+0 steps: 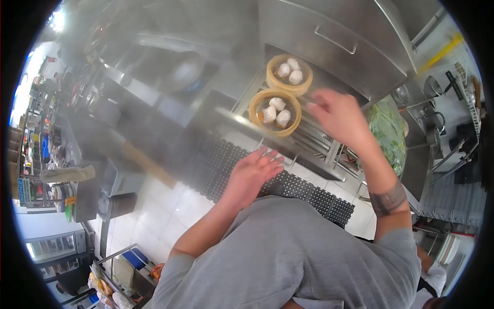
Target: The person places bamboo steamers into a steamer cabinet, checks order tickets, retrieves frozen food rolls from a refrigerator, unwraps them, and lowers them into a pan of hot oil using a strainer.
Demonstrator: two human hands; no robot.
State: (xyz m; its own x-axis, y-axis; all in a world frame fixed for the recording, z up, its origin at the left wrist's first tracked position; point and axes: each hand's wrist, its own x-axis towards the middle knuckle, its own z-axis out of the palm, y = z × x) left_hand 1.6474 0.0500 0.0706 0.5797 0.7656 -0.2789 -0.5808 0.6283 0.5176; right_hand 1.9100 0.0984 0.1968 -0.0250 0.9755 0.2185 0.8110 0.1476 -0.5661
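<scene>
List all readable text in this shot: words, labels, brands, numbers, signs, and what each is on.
Nothing legible with confidence.
Blue sign, left edge: white marks, too small and blurred to read.
Goods on the left shelves: any labels too small to read.
Near bamboo steamer: no text visible.
Far bamboo steamer: no text visible.
Dark marking on right forearm: no lettering readable.

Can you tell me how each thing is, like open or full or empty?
Near steamer: lidless, holding three dumplings
Far steamer: lidless, holding three too
Dumplings: whole; cooked or not, can't tell
Metal drawer: pulled out
Greens: in clear plastic
Left hand: looks empty, fingers spread
Right hand: looks empty, blurred
</scene>
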